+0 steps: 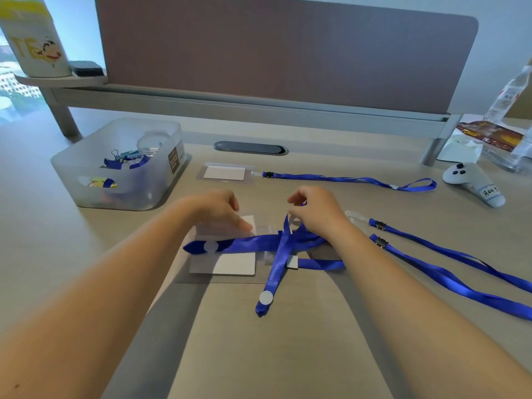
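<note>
Mid-desk, the left hand pinches a clear badge holder; the right hand pinches a blue lanyard just beside it. Bare desk lies toward the near edge. The tag on the controller reads "Hee".

The beige desk carries a translucent storage box, a badge holder with blue lanyard, a white controller, and crossed lanyards over card holders.

Office workstation. Indicators: a desk with a fabric privacy divider panel along its rear edge, an oval cable grommet, blue lanyards with clear badge holders, and a translucent storage bin containing binder clips.
</note>
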Demonstrator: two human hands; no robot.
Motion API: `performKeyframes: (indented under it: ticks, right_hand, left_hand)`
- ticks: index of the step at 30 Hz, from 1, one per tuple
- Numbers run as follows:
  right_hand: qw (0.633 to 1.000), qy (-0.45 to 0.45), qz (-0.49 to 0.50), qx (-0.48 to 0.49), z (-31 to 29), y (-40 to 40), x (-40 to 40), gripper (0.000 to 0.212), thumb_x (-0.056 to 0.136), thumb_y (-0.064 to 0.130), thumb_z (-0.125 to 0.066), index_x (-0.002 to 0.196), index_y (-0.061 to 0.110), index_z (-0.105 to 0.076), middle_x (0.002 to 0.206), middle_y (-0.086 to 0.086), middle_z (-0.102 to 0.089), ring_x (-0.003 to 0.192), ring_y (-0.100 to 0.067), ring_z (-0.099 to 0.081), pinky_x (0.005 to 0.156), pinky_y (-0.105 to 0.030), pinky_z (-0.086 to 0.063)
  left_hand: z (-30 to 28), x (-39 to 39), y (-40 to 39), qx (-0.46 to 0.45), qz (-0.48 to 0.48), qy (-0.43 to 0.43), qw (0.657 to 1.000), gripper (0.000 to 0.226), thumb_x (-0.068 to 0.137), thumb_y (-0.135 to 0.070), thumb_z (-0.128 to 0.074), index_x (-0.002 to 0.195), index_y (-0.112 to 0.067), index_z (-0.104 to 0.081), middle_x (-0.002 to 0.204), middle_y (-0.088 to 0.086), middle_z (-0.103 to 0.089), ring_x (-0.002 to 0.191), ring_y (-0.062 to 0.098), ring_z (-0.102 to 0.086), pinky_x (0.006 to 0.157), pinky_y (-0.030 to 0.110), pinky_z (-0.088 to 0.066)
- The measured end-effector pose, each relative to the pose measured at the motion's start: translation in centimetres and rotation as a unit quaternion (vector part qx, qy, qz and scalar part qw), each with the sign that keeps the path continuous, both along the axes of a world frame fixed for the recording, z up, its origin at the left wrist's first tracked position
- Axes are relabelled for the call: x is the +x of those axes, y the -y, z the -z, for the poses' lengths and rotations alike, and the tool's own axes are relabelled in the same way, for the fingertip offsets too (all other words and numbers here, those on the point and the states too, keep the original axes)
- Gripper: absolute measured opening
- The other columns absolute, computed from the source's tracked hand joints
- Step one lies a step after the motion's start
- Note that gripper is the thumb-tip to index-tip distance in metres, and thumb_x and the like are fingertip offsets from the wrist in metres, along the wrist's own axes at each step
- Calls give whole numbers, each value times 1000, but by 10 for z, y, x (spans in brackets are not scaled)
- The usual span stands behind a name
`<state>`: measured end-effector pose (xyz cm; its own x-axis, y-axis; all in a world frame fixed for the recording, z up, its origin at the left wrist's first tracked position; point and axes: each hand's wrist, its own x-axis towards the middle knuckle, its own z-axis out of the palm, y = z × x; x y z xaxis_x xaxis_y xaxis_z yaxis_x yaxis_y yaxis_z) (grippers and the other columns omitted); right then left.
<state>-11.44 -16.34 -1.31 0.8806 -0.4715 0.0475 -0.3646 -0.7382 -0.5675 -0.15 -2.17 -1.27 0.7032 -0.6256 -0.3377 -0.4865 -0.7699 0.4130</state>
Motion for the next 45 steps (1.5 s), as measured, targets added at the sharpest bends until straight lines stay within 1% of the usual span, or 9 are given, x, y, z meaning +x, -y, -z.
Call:
performKeyframes:
  ticks: [3,8,13,19,27,30,34,39,45]
  right_hand:
    - [1000,24,-3,-2,-2,-3,2,28,90,11,-51,118,8,-59,122,-9,-61,109,-22,-57,85,-26,-43]
    - [999,37,-34,0,-9,-8,5,33,90,14,-51,123,11,-57,131,-6,-54,119,-21,-50,95,-29,-41]
    - [997,28,-64,-37,-17,-13,7,36,90,19,-53,126,18,-56,136,-1,-53,130,-24,-38,109,-42,-34]
    - [996,50,-77,2,-28,-19,5,18,89,16,-55,104,9,-62,97,0,-56,97,-18,-51,88,-34,-46]
    - [993,47,-72,83,-37,-25,7,10,89,10,-55,90,3,-61,66,3,-53,58,-8,-51,60,-21,-48]
    - [986,64,-59,143,-41,-28,8,11,89,9,-55,84,2,-62,63,3,-54,54,-7,-47,52,-17,-40]
    - [971,102,-45,212,-44,-31,9,17,91,10,-52,74,11,-58,66,2,-56,52,-8,-44,51,-18,-37]
    - [959,118,-38,255,-44,-34,11,20,94,11,-46,103,1,-60,69,3,-57,58,-7,-49,55,-17,-42]
    - [963,126,-71,229,-47,-38,8,24,93,12,-48,107,-1,-62,69,7,-59,59,-4,-52,49,-7,-44]
  left_hand:
    - [-2,-3,0,-91,-2,3,996,26,88,-31,-51,103,-10,-56,95,4,-53,87,19,-48,76,30,-41]
    - [-14,-9,0,-204,-7,122,971,23,91,-18,-47,98,-2,-61,85,5,-53,80,18,-47,61,21,-36]
    - [-31,-11,-9,-234,15,241,942,23,92,-18,-44,103,-10,-62,104,11,-64,96,26,-49,89,36,-40]
    - [-38,-7,-17,-230,-5,267,936,25,92,-22,-43,104,-15,-63,112,12,-65,104,31,-49,96,46,-40]
    - [-29,-8,-19,-281,-98,165,940,27,89,-26,-49,108,-9,-59,116,14,-62,98,26,-52,95,46,-45]
    - [-30,-13,-15,-327,-127,162,922,31,87,-21,-54,116,-10,-53,126,11,-56,112,27,-51,98,43,-41]
    - [-35,-29,-9,-364,-60,162,915,24,87,-15,-54,108,-4,-56,117,13,-59,96,16,-51,81,27,-41]
    - [-36,-41,-5,-367,-8,181,913,26,86,-15,-55,109,-3,-56,115,15,-63,90,11,-51,79,22,-41]
    - [-39,-39,-9,-305,5,291,907,27,87,-21,-53,107,-4,-59,109,15,-67,96,25,-61,76,22,-40]
